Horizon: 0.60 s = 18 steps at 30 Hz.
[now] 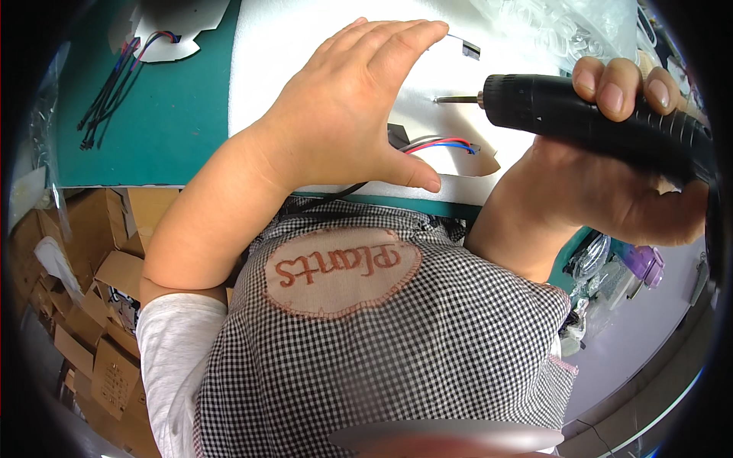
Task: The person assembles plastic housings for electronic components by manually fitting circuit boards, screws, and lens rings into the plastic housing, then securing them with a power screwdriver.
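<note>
My right hand (595, 187) is wrapped round a black electric screwdriver (527, 103), held nearly level with its bit (458, 99) pointing left. The bit's tip is over a white part, and whether it touches there I cannot tell. My left hand (347, 99) rests over the white surface (263, 61), thumb and fingers spread wide around the bit's tip. Red, blue and grey wires (443, 143) come out beside its thumb, by a black block (397, 136) partly hidden under the palm. A small dark metallic piece (471, 50) shows beyond my fingertips.
On the green mat (175, 122) at the far left lies another white piece (164, 38) with bundled dark wires (107, 99). Clear plastic bags (565, 30) are heaped at the back right. Cardboard boxes (114, 374) stand below left; a purple item (645, 263) is at lower right.
</note>
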Available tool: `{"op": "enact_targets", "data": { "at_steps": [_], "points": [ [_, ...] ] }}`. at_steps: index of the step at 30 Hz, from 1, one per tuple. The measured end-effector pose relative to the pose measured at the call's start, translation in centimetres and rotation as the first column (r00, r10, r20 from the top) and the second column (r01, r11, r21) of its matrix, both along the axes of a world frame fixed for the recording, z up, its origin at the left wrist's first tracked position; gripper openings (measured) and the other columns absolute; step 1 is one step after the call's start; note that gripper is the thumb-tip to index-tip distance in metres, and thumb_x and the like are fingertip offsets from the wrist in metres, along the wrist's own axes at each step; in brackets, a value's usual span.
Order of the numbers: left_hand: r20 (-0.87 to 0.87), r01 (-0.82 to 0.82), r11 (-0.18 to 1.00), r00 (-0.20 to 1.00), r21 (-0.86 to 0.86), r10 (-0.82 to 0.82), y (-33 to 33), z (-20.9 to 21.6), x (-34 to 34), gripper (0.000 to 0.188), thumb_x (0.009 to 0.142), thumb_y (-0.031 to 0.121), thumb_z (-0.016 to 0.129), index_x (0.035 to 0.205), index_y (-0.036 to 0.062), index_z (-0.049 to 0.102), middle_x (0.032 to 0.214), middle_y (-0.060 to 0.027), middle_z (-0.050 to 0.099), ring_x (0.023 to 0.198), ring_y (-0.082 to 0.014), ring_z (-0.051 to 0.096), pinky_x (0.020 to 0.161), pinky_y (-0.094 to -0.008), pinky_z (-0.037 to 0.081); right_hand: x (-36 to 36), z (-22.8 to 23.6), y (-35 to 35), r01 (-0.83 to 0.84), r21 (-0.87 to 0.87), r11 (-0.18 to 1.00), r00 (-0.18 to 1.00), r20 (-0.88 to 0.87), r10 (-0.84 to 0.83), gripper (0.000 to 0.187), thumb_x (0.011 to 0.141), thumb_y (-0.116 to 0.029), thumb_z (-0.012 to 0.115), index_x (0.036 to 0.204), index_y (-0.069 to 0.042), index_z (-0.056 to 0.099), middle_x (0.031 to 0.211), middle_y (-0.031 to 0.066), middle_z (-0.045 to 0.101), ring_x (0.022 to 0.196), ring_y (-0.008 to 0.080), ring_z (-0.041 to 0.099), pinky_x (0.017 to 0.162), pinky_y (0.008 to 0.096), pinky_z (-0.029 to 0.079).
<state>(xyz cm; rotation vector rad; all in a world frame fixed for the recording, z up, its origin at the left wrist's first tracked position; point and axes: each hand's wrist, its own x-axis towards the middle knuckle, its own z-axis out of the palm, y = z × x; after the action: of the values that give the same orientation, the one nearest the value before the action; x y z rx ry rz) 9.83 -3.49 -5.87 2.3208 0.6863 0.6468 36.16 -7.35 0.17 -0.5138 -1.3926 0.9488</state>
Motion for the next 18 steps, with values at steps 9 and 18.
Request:
{"op": "enact_targets", "data": {
  "at_steps": [9,18],
  "points": [
    [-0.02,0.002,1.0,1.0,-0.007,-0.003,0.0,0.1,0.0,0.114,0.051,0.052,0.089,0.142,0.0055,0.037,0.137,-0.0203,0.05,0.131,-0.0391,0.042,0.115,-0.0492,0.028,-1.1,-0.6,0.2,-0.076,0.048,0.996,0.989,-0.124,0.082,0.063,0.084,-0.067,0.056,0.109,-0.01,0.065,0.104,0.012,0.06,0.084,0.0249,0.063,0.074,0.0401,0.051],
    [-0.019,0.009,1.0,1.0,0.026,-0.009,0.3,-0.1,-0.1,0.127,0.043,0.07,0.079,0.144,0.0047,0.036,0.135,-0.0177,0.052,0.126,-0.0379,0.048,0.114,-0.051,0.029,-0.7,-0.1,0.3,-0.13,-0.048,0.99,0.988,-0.094,0.125,0.06,0.085,-0.062,0.055,0.111,-0.008,0.065,0.107,0.0119,0.058,0.086,0.0241,0.061,0.078,0.0407,0.048]
  ]
}}
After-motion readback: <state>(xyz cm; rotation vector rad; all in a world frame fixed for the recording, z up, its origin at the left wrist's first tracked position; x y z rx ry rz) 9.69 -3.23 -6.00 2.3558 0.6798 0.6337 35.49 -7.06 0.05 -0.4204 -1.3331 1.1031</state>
